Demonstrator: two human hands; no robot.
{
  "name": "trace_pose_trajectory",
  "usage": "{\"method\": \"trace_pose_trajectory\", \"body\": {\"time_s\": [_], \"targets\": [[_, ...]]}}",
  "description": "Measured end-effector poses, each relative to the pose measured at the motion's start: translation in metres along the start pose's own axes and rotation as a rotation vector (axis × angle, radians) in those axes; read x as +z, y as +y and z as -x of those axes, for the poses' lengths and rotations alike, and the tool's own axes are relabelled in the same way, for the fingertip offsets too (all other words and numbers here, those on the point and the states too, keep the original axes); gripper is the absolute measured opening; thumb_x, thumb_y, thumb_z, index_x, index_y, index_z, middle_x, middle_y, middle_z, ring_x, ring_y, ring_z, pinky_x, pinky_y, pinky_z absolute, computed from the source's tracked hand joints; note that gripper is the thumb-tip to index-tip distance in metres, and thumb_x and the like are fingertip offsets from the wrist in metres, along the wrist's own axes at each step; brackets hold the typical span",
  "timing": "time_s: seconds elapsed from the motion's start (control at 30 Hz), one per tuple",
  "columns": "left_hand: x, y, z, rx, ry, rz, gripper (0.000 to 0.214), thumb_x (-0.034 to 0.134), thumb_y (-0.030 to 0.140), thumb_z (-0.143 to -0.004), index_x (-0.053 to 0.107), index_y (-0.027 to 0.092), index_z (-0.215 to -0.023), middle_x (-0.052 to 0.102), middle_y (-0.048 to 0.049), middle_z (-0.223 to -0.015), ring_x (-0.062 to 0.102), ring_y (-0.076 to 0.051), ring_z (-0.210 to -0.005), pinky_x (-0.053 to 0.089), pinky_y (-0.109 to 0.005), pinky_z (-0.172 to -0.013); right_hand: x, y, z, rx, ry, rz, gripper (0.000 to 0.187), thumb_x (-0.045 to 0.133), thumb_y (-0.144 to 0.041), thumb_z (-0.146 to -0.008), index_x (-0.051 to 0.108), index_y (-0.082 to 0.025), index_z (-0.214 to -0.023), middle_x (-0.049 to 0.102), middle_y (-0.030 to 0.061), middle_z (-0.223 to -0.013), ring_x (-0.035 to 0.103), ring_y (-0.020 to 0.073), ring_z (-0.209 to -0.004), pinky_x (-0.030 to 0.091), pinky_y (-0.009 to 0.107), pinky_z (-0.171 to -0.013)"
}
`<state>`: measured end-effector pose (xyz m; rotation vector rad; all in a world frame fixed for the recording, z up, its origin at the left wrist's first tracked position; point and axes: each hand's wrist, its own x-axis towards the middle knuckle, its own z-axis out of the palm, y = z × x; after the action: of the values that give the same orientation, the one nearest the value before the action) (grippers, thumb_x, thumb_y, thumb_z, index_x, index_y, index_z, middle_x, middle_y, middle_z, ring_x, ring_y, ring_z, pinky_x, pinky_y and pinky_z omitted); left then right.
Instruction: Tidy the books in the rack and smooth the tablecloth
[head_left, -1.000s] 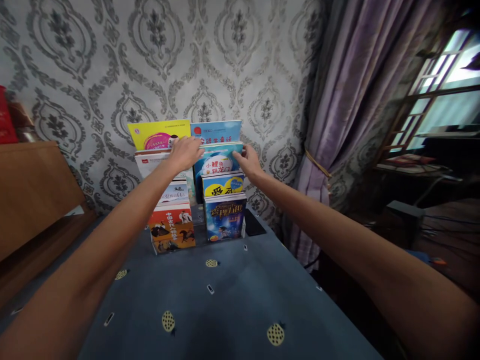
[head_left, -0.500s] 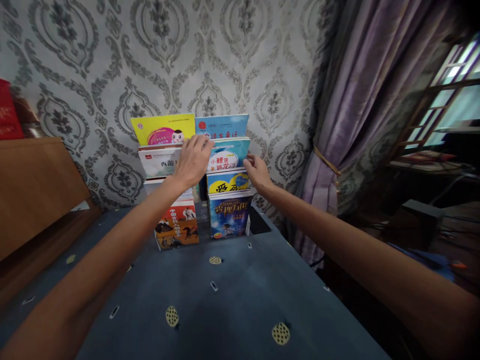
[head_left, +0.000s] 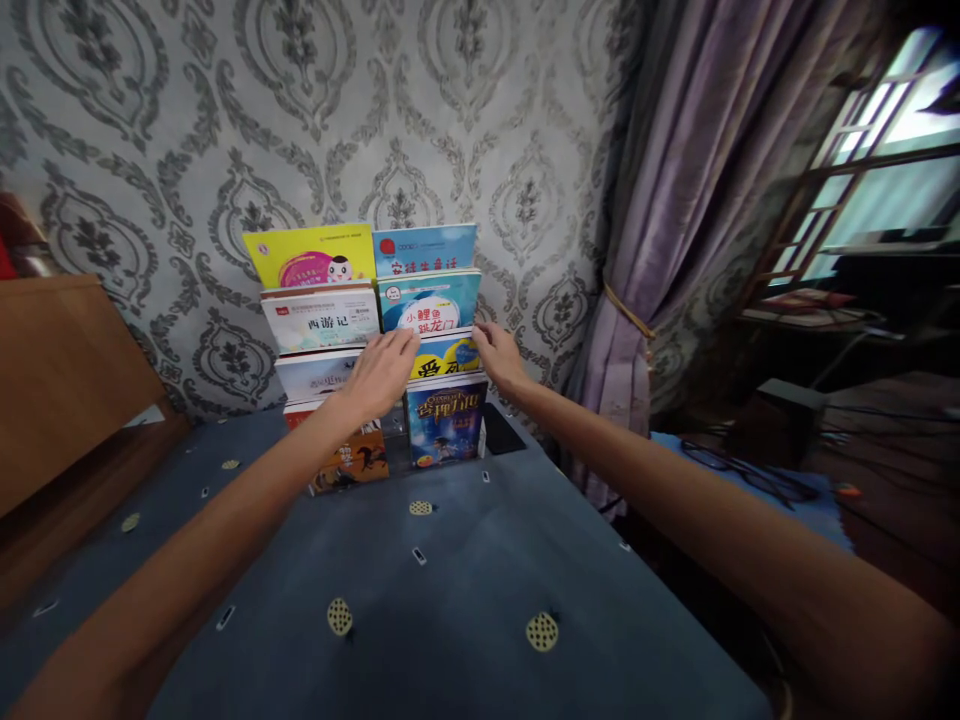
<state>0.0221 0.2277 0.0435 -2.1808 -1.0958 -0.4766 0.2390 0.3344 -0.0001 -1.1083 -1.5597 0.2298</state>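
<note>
Two columns of children's books stand in stepped rows on a rack that is mostly hidden. My left hand [head_left: 384,368] is at the left top edge of a yellow and blue book [head_left: 446,357] in the right column, fingers together and bent over it. At that book's right top corner, my right hand [head_left: 498,354] has its fingers closed on the edge. Behind it stands a teal book [head_left: 431,300], with a light blue book [head_left: 424,250] further back. A dark blue book [head_left: 446,427] is in front. The left column has a yellow book [head_left: 307,252], a white book [head_left: 319,318] and an orange book [head_left: 352,460].
A blue patterned cloth [head_left: 450,580] covers the table. Patterned wallpaper [head_left: 525,190] rises behind the books. A wooden cabinet [head_left: 75,370] stands at the left, and a tied purple curtain [head_left: 630,260] hangs at the right. A black flat object [head_left: 504,430] lies beside the rack.
Both hands have moved down from the teal book to the yellow and blue book in front of it. The white book and the teal book's cover are now less covered. The view has shifted slightly.
</note>
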Motion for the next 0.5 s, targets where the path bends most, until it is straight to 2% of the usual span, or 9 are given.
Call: {"method": "trace_pose_trajectory", "body": {"time_s": [0.1,0.2,0.33,0.5], "targets": [[0.002,0.015,0.02,0.022,0.059,0.094,0.038,0.034,0.011,-0.097,0.046,0.012,-0.133,0.055,-0.0166,-0.135,0.052,-0.027,-0.126,0.044,-0.044,-0.106,-0.005,-0.002,0.024,-0.099,0.071,0.045,0.043,0.043,-0.039,-0.092,0.055,-0.016,-0.126,0.064,0.0172,-0.121,0.06,0.029,-0.113,0.049,0.049,-0.096],[0.013,0.034,0.039,0.036,0.001,0.151,0.039,0.033,0.01,-0.096,0.047,0.012,-0.132,0.056,-0.0177,-0.134,0.053,-0.026,-0.125,0.046,-0.044,-0.106,-0.009,-0.009,0.056,-0.271,0.103,0.169,0.04,0.041,-0.034,-0.094,0.053,-0.019,-0.129,0.054,0.0171,-0.133,0.049,0.029,-0.128,0.043,0.05,-0.104],[0.031,0.05,0.05,-0.019,-0.04,0.137,0.041,0.035,0.006,-0.093,0.046,0.006,-0.133,0.052,-0.0229,-0.138,0.049,-0.028,-0.132,0.042,-0.044,-0.111,-0.01,-0.018,0.086,-0.388,-0.007,0.32,0.033,0.041,-0.028,-0.094,0.06,-0.021,-0.121,0.054,0.015,-0.135,0.049,0.0303,-0.126,0.041,0.052,-0.103],[0.034,0.051,0.049,-0.046,-0.042,0.141,0.042,0.036,0.007,-0.092,0.046,0.007,-0.133,0.054,-0.0221,-0.137,0.05,-0.028,-0.132,0.044,-0.044,-0.11,-0.01,-0.02,0.094,-0.394,-0.149,0.392,0.031,0.04,-0.023,-0.095,0.065,-0.02,-0.113,0.065,0.0139,-0.119,0.054,0.031,-0.112,0.044,0.049,-0.094]]}}
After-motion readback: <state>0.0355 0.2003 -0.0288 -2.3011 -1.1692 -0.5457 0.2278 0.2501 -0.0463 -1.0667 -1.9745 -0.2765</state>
